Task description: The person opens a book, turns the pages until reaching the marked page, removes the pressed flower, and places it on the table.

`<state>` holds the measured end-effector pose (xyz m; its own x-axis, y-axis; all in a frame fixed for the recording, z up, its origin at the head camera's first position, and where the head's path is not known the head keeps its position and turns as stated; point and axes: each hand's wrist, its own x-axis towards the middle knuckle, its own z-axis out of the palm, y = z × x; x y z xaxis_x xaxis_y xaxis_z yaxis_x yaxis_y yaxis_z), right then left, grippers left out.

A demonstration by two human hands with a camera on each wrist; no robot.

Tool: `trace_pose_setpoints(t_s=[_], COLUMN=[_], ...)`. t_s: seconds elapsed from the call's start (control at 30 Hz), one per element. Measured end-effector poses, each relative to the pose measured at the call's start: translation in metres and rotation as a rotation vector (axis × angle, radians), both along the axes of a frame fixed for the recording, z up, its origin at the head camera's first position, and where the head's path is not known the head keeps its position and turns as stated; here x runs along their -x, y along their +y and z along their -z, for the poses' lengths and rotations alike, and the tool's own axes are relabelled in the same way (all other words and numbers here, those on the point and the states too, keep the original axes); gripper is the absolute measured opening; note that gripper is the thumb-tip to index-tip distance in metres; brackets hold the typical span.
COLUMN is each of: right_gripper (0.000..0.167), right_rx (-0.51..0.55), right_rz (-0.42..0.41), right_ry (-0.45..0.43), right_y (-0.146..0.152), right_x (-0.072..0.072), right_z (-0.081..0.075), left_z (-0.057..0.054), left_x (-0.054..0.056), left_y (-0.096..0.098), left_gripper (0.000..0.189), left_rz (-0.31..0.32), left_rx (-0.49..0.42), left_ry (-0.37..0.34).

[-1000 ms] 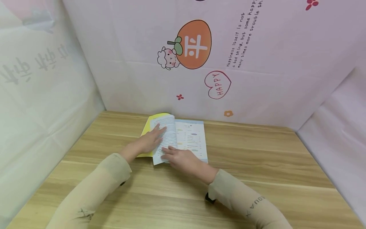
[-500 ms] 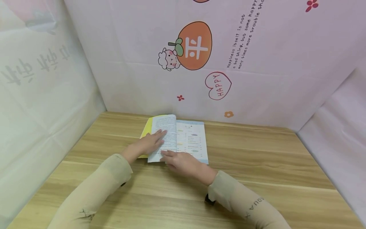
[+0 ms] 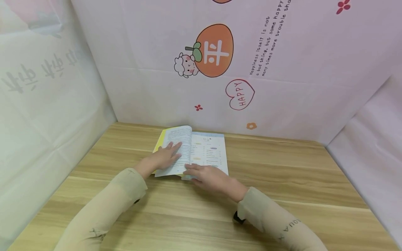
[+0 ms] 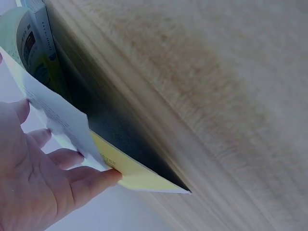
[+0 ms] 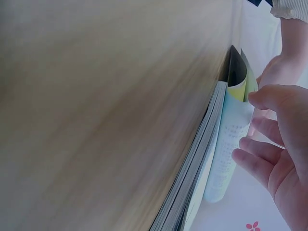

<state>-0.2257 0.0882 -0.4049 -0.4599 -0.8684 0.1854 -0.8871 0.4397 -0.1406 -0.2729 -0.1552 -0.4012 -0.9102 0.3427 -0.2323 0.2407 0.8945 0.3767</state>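
A paperback book [image 3: 205,151] lies spread out at the back of the table, its right page printed with coloured headings. The left page [image 3: 177,137], covered in lines of text, curves up from the spine over a yellow cover [image 3: 160,139]. My left hand [image 3: 163,157] rests on that left page with spread fingers; in the left wrist view its thumb touches the yellow cover's edge. Near the spine's lower end, my right hand [image 3: 208,177] touches the turned page with loosely extended fingers. The right wrist view shows the stack of pages [image 5: 197,149] edge-on beneath the curved leaf.
The wood-grain table [image 3: 276,177] runs out in front and to both sides. Right behind the book rises a pale printed backdrop [image 3: 150,94] with an orange fruit drawing. White sheets [image 3: 47,122] enclose the left and right sides.
The turned page's lower corner has swung left, covering more of the yellow cover. My right hand has shifted slightly right; my left hand stays on the page.
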Motion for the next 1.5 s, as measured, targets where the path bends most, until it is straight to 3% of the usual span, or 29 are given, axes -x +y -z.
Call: trace_pose_setpoints(t_s=[0.27, 0.73, 1.07, 1.27, 1.5], right_gripper=[0.035, 0.030, 0.033, 0.031, 0.032], right_rx=[-0.033, -0.063, -0.135, -0.163, -0.159], right_rz=[0.015, 0.092, 0.172, 0.183, 0.181], right_ry=[0.013, -0.075, -0.125, -0.143, -0.170], right_y=[0.013, 0.040, 0.053, 0.059, 0.065], right_x=[0.003, 0.009, 0.013, 0.015, 0.017], right_z=[0.001, 0.006, 0.001, -0.002, -0.002], left_z=[-0.001, 0.000, -0.001, 0.001, 0.002], left_x=[0.000, 0.003, 0.003, 0.005, 0.004], left_y=[0.002, -0.005, -0.007, -0.011, -0.015], left_gripper=[0.066, 0.078, 0.087, 0.083, 0.074], left_rz=[-0.028, -0.094, -0.052, -0.008, 0.016], left_rx=[0.030, 0.063, 0.033, -0.002, 0.017], left_ry=[-0.002, -0.028, -0.024, -0.021, -0.034])
